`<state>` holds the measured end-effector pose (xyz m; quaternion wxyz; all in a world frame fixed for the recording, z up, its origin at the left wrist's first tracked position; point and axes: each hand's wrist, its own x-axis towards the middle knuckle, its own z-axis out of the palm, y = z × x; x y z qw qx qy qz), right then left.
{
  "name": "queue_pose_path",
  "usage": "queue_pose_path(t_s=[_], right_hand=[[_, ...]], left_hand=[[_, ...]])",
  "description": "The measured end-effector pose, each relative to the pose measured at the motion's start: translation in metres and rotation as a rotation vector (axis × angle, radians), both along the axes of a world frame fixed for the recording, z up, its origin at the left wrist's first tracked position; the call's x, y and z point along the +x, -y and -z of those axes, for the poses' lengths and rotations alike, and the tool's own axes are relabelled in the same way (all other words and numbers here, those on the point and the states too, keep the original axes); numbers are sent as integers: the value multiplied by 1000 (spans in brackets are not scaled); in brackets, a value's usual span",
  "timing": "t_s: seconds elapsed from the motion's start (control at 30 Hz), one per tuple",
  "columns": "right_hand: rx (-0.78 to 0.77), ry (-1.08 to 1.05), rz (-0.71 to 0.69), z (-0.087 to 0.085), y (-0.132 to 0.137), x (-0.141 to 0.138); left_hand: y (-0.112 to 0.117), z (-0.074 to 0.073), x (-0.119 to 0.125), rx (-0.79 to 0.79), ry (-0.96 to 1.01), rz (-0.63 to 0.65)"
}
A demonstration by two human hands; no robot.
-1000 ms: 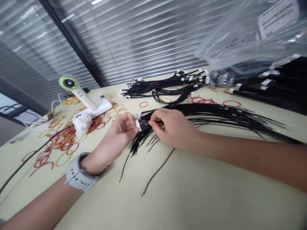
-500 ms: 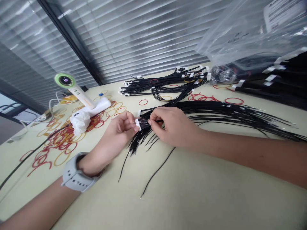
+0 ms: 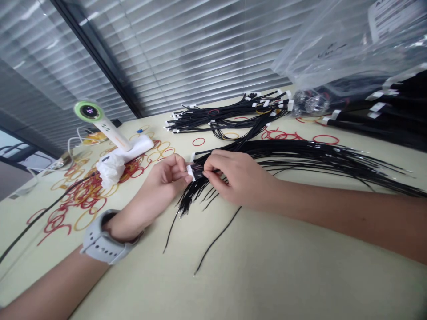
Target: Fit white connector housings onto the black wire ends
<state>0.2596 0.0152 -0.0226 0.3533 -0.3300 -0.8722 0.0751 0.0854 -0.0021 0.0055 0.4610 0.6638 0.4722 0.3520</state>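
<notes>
Between finger and thumb, my left hand (image 3: 168, 178) grips a small white connector (image 3: 190, 172) by its edge. Thin dark wires run from the connector toward my right hand (image 3: 230, 175), whose thumb and forefinger are pinched on a black wire right beside it; the wire's tip is too small to make out. Under both hands lies a long bundle of black wires (image 3: 300, 153) with bare metal tips, fanning out to the right. A loose wire (image 3: 216, 240) curves down from the bundle across the table.
Red and yellow rubber bands (image 3: 86, 191) are strewn at left, beside a white handheld fan (image 3: 110, 129) and a crumpled tissue (image 3: 110, 171). Behind lie finished-looking black cables (image 3: 213, 118) with white connectors. A clear plastic bag (image 3: 320, 66) and more black cables (image 3: 383, 129) are at right.
My right thumb and forefinger have shifted slightly left, closer to the connector. My left hand stays gripping the connector in nearly the same place.
</notes>
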Motion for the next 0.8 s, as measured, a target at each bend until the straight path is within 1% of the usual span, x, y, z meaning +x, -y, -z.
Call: queue_pose_path(t_s=[0.1,0.2,0.3,0.47,0.6,0.8], right_hand=[[26,14,1,0,1,0],[8,-3,44,2,0,0],[-15,-27,80,2,-1,0],[-26,-54,63,1,-2,0],[-33,-23,44,2,-2,0],[-60,15,86,1,0,0]], left_hand=[[0,-3,1,-6,-27,10],[0,-4,3,33,-66,23],[0,-1,3,91,-108,37],[0,5,1,149,-150,14],[2,5,2,138,-126,10],[2,0,6,120,-134,11]])
